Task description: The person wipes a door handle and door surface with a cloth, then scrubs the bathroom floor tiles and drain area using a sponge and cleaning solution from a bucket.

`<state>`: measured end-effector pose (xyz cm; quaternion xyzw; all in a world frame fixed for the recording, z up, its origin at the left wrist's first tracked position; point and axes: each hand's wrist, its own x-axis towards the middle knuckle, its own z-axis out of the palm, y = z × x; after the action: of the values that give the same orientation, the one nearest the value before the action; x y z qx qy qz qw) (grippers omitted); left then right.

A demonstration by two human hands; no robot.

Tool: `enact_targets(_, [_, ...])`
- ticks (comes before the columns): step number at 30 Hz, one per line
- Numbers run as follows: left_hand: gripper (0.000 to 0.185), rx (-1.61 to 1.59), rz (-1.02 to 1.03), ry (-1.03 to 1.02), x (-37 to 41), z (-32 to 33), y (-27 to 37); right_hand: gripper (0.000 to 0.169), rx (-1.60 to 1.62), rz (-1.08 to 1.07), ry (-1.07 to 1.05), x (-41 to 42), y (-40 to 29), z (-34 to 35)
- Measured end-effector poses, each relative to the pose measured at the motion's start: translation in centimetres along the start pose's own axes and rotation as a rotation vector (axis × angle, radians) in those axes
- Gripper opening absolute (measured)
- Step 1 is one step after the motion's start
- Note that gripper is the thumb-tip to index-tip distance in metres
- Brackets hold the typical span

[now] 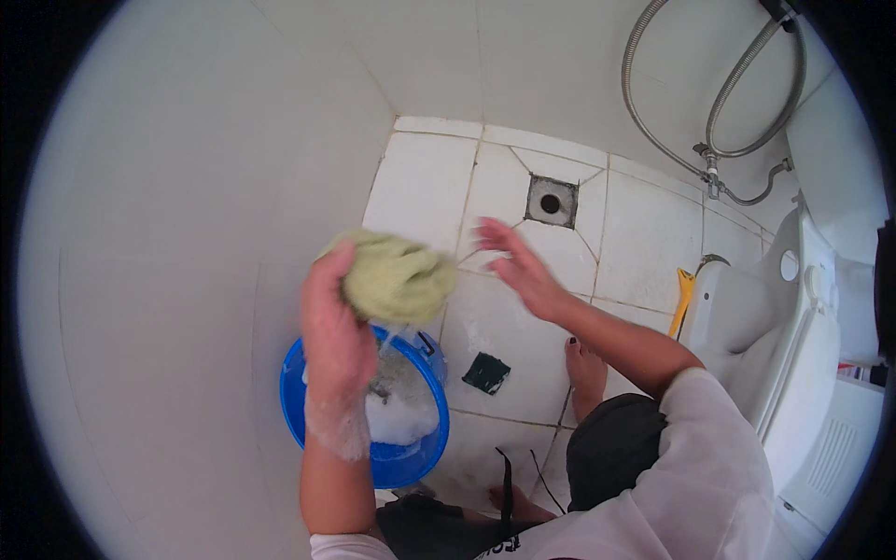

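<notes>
A wet, bunched-up yellow-green cloth (399,280) is gripped in my left hand (336,315), above the far rim of a blue plastic bucket (441,420). Water drips from the cloth's underside. Soapy water (399,416) with white foam fills part of the bucket, and suds cling to my left wrist. My right hand (521,269) is held out over the floor tiles, to the right of the cloth and apart from it. Its fingers are spread, slightly blurred, with nothing in them. A dark green scouring pad (487,373) lies on the tiles to the right of the bucket.
A square floor drain (551,201) sits in the white tiled floor (427,182). Along the right stand a white toilet (791,364) and a yellow-handled tool (682,297). Looped metal hoses (633,91) hang at the upper right. A pale wall (189,210) rises close on the left.
</notes>
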<state>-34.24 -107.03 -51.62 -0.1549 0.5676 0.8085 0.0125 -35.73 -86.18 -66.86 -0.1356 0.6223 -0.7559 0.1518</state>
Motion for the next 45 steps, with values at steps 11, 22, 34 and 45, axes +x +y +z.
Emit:
enact_targets(11, [0.036, -0.047, 0.070, 0.340, -8.7, -8.5, -0.2, 0.055, -0.903, -0.431, -0.916, -12.5, 17.2, 2.1])
enact_targets(22, [0.039, 1.821, 0.342, 0.467, -6.5, -13.8, -6.7, 0.055, -1.299, -0.136, -0.140, 13.7, 20.3, 6.1])
enact_targets(34, [0.057, 1.698, 0.248, 0.426, -2.0, -17.9, -7.0, 0.045, -1.052, 0.194, -0.046, 24.2, 19.2, 6.2])
enact_targets(45, [0.059, 1.566, 0.205, 0.411, -1.6, -17.6, -6.8, 0.047, -1.319, -0.279, -0.160, 27.1, 20.0, 1.4])
